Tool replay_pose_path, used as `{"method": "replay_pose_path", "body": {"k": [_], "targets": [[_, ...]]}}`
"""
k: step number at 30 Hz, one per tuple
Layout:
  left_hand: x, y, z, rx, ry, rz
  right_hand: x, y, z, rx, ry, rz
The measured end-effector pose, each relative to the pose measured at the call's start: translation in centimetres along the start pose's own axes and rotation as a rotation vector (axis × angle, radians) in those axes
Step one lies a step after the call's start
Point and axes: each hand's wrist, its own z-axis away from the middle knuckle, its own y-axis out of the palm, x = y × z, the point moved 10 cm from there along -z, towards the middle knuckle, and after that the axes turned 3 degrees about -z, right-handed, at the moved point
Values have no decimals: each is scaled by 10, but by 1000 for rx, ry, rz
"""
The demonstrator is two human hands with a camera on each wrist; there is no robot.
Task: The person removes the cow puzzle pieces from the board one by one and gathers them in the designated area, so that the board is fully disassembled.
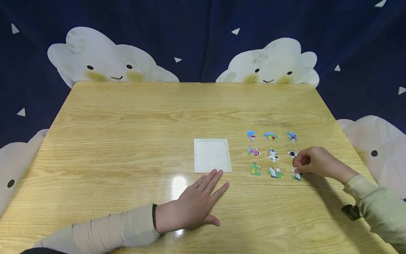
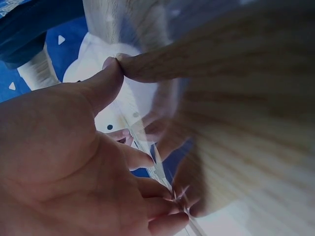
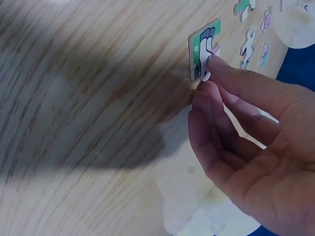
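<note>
At the lower right of the puzzle pieces, my right hand (image 1: pixel 312 162) pinches the near corner puzzle piece (image 3: pixel 202 51) between thumb and fingertips. White, dark and green patches show on that piece. My left hand (image 1: pixel 196 203) lies on the table with its fingers spread and straight, the fingertips right at the near edge of a white square puzzle tray (image 1: pixel 196 155). In the left wrist view the left hand (image 2: pixel 74 162) and its reflection in the glossy tabletop show. Just beyond the right fingers sits another piece (image 1: pixel 291 153), partly covered.
Several more puzzle pieces stand apart in rows right of the tray, among them a white one (image 1: pixel 272 155), a pink one (image 1: pixel 254 152) and a green one (image 1: pixel 254 169). The wooden table (image 1: pixel 127 141) ends against a dark blue cloth (image 1: pixel 203 35) with clouds.
</note>
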Motion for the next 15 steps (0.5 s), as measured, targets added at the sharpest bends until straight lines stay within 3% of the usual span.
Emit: {"method": "replay_pose_path", "body": {"k": [4,6,9,12,15], "targets": [[0,-1,1,-13,-5,-7,2,-9,1,-27,-43,8],[-1,-4,1,-40,-3,-18,4,-29,3,-106,-83,30],[6,-14,2,-122,-15,36,2,-73,6,-296,-84,69],[41,-37,7,-258,-93,135,-7,-113,7,-430,2,90],[104,-58,24,-414,-259,167,-18,-134,6,-483,51,160]]}}
